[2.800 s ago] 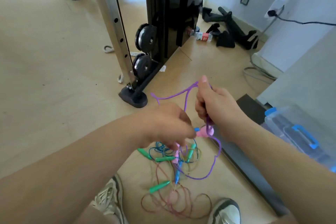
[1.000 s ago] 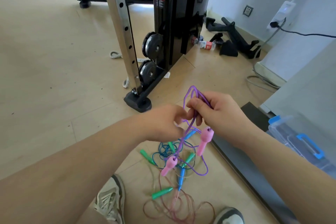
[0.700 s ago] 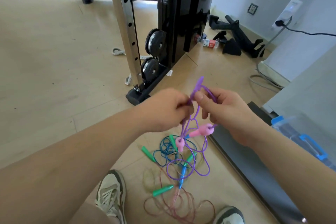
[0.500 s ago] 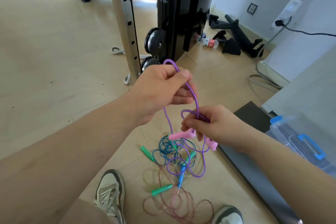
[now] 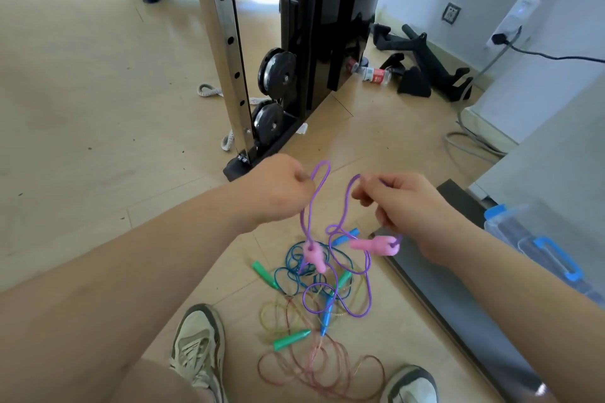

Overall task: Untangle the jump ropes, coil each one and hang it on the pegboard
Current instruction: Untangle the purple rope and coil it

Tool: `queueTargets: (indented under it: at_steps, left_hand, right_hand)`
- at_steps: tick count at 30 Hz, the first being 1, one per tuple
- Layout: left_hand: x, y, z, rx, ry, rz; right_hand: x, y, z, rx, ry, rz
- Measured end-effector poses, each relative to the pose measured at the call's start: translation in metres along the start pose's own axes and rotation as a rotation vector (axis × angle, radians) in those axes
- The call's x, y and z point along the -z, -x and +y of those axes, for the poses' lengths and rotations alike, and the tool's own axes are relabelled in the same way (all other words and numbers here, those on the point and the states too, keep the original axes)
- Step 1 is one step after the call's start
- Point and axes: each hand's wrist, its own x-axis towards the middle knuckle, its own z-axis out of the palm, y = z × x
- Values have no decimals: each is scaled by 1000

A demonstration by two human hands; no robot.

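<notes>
A purple jump rope (image 5: pixel 366 291) with two pink handles hangs between my hands above the floor. My left hand (image 5: pixel 278 190) pinches one strand of it, which loops up by my knuckles. My right hand (image 5: pixel 402 206) grips another strand. One pink handle (image 5: pixel 315 256) dangles under the left hand. The other pink handle (image 5: pixel 376 244) sticks out sideways below my right hand. On the floor beneath lies a tangle: a blue rope (image 5: pixel 294 268), green handles (image 5: pixel 291 339), a blue handle (image 5: pixel 325 316) and a pinkish clear rope (image 5: pixel 327 376). No pegboard is in view.
A black and steel cable machine (image 5: pixel 288 52) stands straight ahead. A dark mat (image 5: pixel 458 301) and a clear box with blue clasps (image 5: pixel 540 245) are on the right. My shoes (image 5: pixel 199 347) flank the tangle. Black bar attachments (image 5: pixel 422 59) and a bottle (image 5: pixel 373 73) lie by the wall.
My hands have drawn apart sideways, the left one coming down level with the right. The purple rope now spreads between them, and its pink handles hang separately.
</notes>
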Motion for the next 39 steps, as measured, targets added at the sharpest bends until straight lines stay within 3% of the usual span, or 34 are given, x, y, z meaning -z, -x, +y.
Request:
queueTargets:
  at_steps: [4, 7, 10, 13, 16, 21, 24, 27, 30, 34, 36, 39]
  left_hand:
    - [-12, 1, -11, 11, -321, -214]
    - [-21, -1, -9, -40, -557, -191]
    - [-24, -6, -9, -52, -497, -107]
    - [-28, -2, 5, -251, -176, -59]
    - [-31, 1, 11, -325, 67, -150]
    - [-41, 6, 3, -198, -198, -333]
    - [-60, 26, 15, -287, -393, -411]
    - [-57, 36, 30, -472, -378, -370]
    - [-29, 31, 41, -455, 78, -240]
    - [-3, 8, 34, -387, 275, 176]
    - [-5, -2, 23, -349, 184, 195]
    - [-14, -5, 12, -281, 66, 73]
  right_hand:
    - [3, 5, 1, -40, -162, -105]
    - [2, 12, 1, 65, -117, -199]
    - [6, 14, 2, 116, -152, -222]
    - [10, 14, 0, 117, -273, -271]
    - [14, 11, -3, 18, -538, -238]
    - [32, 5, -6, -84, -1002, -158]
    - [25, -1, 3, -95, -1011, -89]
    - [16, -4, 15, 9, -491, 58]
    - [18, 2, 7, 105, -156, 16]
    - [21, 6, -2, -7, -449, -262]
    - [20, 9, -4, -31, -560, -369]
    - [18, 8, -4, -40, -760, -369]
